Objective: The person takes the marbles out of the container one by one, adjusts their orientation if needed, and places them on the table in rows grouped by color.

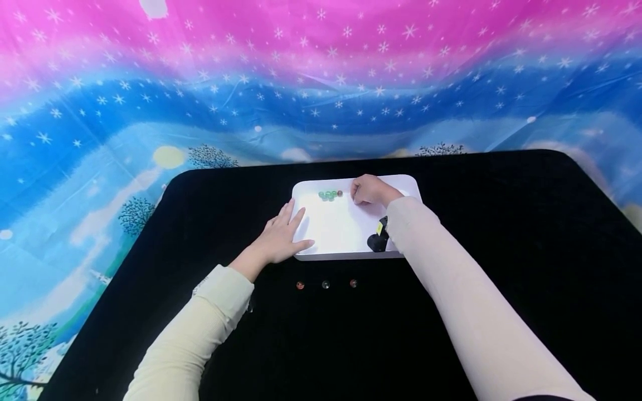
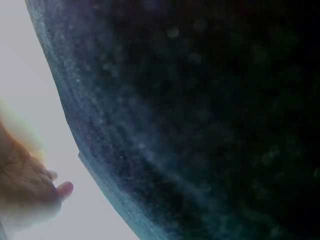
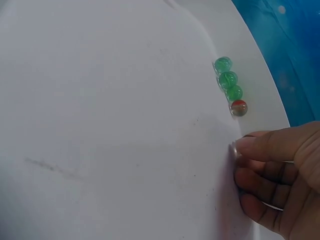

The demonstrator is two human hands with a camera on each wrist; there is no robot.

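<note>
A shallow white tray [image 1: 333,225] lies on the black table. Inside it, my right hand [image 1: 368,189] reaches to the far wall with curled fingers. In the right wrist view its thumb and forefinger pinch what looks like a glass marble [image 3: 235,148], almost wholly hidden behind the fingertips. Just beyond, a row of green marbles [image 3: 228,80] ends in a red-and-clear marble [image 3: 239,108], all along the tray's wall. My left hand [image 1: 278,236] rests on the tray's left rim, fingers spread and straight; the left wrist view catches it only partly, against glare.
On the black cloth before the tray sit three separate marbles: an orange one [image 1: 300,285], a clear one [image 1: 326,284] and a reddish one [image 1: 353,283]. A black wrist device [image 1: 378,239] hangs over the tray's right side. Behind the table hangs a snowflake-patterned cloth [image 1: 321,83].
</note>
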